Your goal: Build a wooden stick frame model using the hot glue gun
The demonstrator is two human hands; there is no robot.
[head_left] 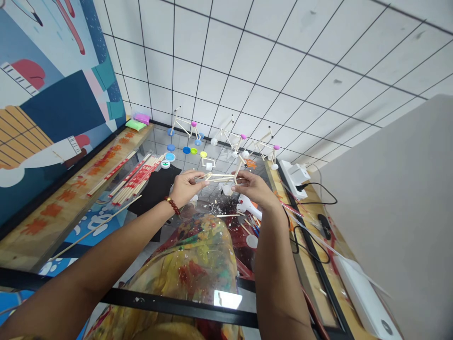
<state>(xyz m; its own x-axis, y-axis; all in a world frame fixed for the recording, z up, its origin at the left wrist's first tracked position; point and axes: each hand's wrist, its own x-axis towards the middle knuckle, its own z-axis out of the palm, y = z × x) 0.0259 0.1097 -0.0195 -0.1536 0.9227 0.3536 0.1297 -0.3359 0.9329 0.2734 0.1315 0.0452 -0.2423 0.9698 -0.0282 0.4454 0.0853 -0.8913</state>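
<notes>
Between my two hands a small frame of thin wooden sticks [221, 178] is held up over the glass table. My left hand [187, 188], with a beaded bracelet at the wrist, pinches its left end. At its right end, the fingers of my right hand [255, 187] close on the joint where a short stick rises. Just below my right hand lies a white hot glue gun [247, 206]. Three similar stick frames with coloured round caps, one of them a bicycle-like frame [182, 125], stand along the back of the table. Scraps and a loose stick [228, 216] lie beneath my hands.
Chopsticks in red-printed wrappers [136, 178] lie on the left, near a long thin stick [95, 227]. Several round lids, one blue [186, 150], sit toward the back. A power strip [293, 175] and black cables [318, 184] run along the right edge, beside the wall.
</notes>
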